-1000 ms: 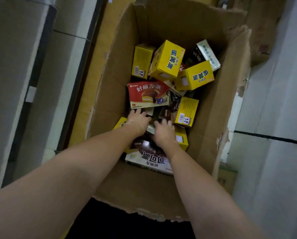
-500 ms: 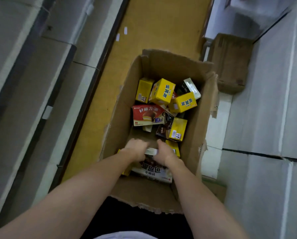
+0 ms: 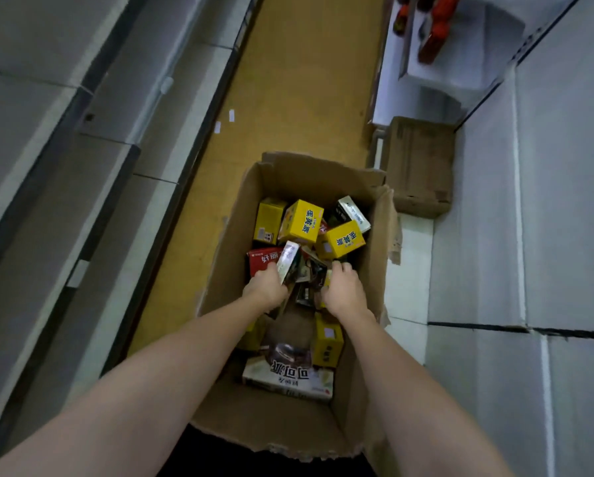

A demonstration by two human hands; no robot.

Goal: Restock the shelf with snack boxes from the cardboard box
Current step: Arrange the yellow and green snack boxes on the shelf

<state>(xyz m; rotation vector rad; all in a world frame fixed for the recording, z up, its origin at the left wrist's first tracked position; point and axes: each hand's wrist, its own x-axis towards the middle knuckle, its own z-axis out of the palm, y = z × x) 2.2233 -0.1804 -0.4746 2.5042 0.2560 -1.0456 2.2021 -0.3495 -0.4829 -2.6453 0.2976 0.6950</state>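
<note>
Looking down from the head view into an open cardboard box [image 3: 226, 270] standing on the yellow floor [image 3: 288, 98] of an aisle, between grey shelves [image 3: 82, 149] on the left and pale panels [image 3: 495, 235] on the right. Reaching with both bare arms down into the box. Left hand [image 3: 266, 287] gripping a slim pale and dark snack box [image 3: 288, 261], fingers curled around its lower end, the box standing tilted on its end above a red snack box [image 3: 263, 259] lying just behind and beside it. Right hand [image 3: 344, 287] resting among dark small packets [image 3: 309, 277] in the middle of the box, fingers bent down; impossible to tell whether this grip is holding anything, because the fingertips are hidden. Lying at the far end of the box, several yellow snack boxes [image 3: 302, 222], tumbled at different angles and touching each other, with one white and dark box [image 3: 352, 210] against the right wall. Lying at the near end, under the forearms, a flat white box with a chocolate pie picture [image 3: 288, 373], and beside it on the right one more yellow box [image 3: 328, 342]. Standing farther on the right side of the aisle, a second closed carton [image 3: 419, 166], well apart from the open one. Showing at the top right, some red items [image 3: 436, 29], blurred, on a pale shelf.
</note>
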